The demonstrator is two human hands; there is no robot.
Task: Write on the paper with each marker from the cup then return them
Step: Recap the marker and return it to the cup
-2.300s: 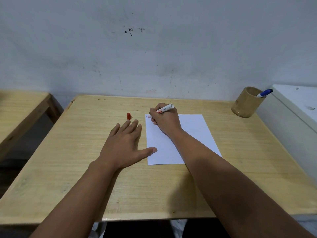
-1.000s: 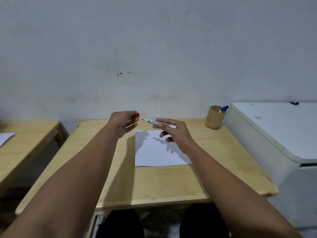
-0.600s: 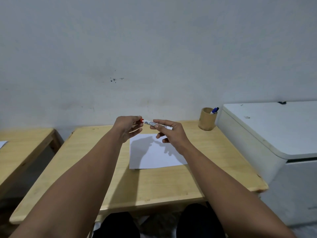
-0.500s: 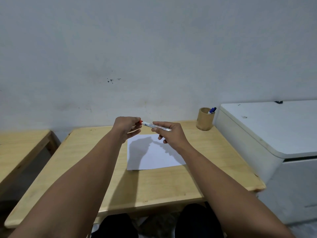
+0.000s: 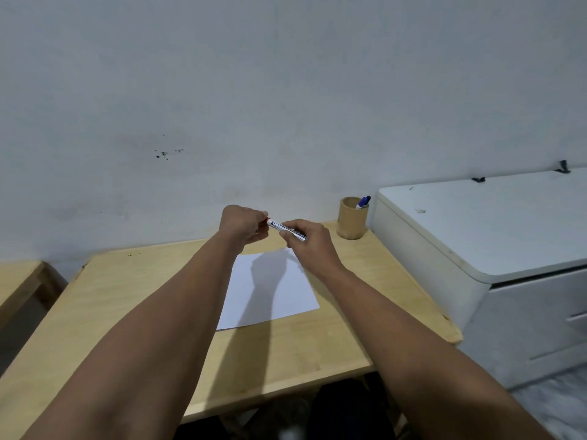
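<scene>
Above the sheet of paper on a wooden desk, a person caps a red marker. The right hand pinches the white barrel; the left hand is closed around the red cap, pressed against the marker's tip end. Beyond the paper and to its right stands the bamboo cup, a blue marker leaning inside. To finish well, cap and barrel should stay in line and be pushed straight until seated. Half a second earlier the hands were in nearly the same pose; now they appear pushed closer together, with less red showing between them.
</scene>
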